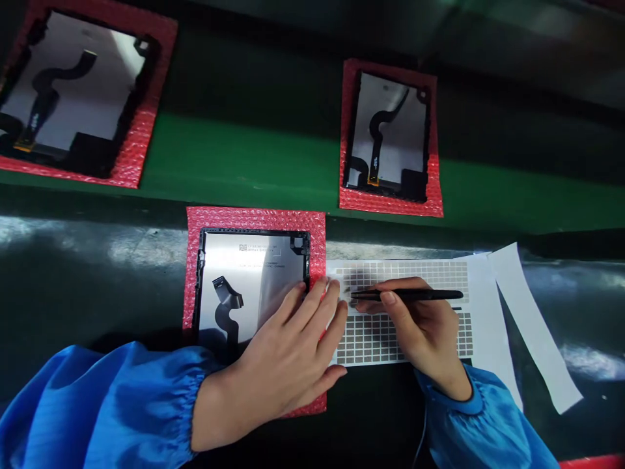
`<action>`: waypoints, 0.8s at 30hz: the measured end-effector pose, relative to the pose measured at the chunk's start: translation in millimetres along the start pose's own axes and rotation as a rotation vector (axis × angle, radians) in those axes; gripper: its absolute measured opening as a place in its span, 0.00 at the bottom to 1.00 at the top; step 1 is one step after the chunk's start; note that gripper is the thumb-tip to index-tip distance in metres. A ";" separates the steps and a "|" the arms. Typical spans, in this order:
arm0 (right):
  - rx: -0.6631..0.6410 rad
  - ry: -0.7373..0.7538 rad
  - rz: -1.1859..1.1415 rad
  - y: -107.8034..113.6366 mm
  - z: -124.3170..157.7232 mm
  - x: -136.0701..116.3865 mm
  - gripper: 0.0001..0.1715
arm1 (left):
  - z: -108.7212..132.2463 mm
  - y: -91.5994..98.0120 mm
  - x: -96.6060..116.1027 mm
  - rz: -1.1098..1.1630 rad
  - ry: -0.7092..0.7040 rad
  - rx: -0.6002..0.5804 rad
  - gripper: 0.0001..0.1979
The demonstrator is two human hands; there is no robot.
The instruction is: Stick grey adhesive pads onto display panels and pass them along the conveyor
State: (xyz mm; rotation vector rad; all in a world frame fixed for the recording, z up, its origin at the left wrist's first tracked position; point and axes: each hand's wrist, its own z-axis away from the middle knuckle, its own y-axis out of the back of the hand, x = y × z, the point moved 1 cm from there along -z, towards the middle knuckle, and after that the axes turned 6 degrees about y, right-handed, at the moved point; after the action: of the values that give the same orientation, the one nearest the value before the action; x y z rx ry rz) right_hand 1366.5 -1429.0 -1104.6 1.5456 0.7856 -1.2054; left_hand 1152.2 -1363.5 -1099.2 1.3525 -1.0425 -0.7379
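Observation:
My right hand grips a pair of black tweezers, their tips pointing left over a sheet of small grey stickers. Flat and with fingers stretched out, my left hand lies across the right side of a tablet screen panel and its fingertips reach the sheet's left edge. The panel has a silvery back, a black frame and a dark ribbon cable. It rests on a red bubble-wrap sheet. Whether the tweezers' tips hold a sticker is too small to tell.
On the green strip behind, two similar panels lie on red bubble wrap, one panel at the left and one panel at the right. White paper strips lie right of the sticker sheet. A raised edge runs between bench and green strip.

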 end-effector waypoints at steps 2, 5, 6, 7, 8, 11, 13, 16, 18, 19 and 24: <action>-0.026 0.017 0.036 0.8 -10.0 0.4 0.08 | -8.1 -7.3 -1.3 0.005 0.047 -0.021 0.41; -0.031 0.018 0.013 2.1 -26.3 4.8 0.08 | -16.4 -15.4 -5.1 0.005 0.070 -0.041 0.43; -0.025 0.014 -0.008 2.7 -30.3 7.3 0.09 | -18.1 -17.0 -5.6 0.003 0.069 -0.042 0.43; -0.023 0.009 -0.027 3.5 -33.2 9.9 0.09 | -19.3 -18.2 -5.4 0.001 0.063 -0.040 0.42; -0.022 0.002 -0.042 4.5 -35.0 12.3 0.09 | -20.2 -18.9 -4.6 -0.002 0.058 -0.037 0.42; -0.031 -0.017 -0.069 8.7 -35.1 17.3 0.09 | -22.1 -19.9 0.6 -0.009 0.059 -0.027 0.42; -0.043 -0.030 -0.082 12.3 -33.7 19.2 0.09 | -23.7 -20.6 4.6 -0.014 0.063 -0.026 0.42; -0.054 -0.036 -0.084 18.2 -32.7 21.6 0.09 | -27.0 -22.5 9.5 -0.015 0.065 -0.031 0.43; -0.057 -0.037 -0.079 22.3 -32.9 23.3 0.09 | -29.5 -23.8 12.2 -0.013 0.064 -0.038 0.43; -0.060 -0.039 -0.076 24.3 -33.1 24.1 0.09 | -30.8 -24.2 13.5 -0.013 0.064 -0.040 0.43; -0.064 -0.051 -0.058 34.2 -34.1 27.2 0.09 | -37.2 -25.9 20.8 -0.007 0.066 -0.035 0.43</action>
State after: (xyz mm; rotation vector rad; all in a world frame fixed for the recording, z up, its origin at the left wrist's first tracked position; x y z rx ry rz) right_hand 1416.1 -1409.1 -1119.3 1.4436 0.8324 -1.2456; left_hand 1197.8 -1370.1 -1118.1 1.3428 -0.9688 -0.7084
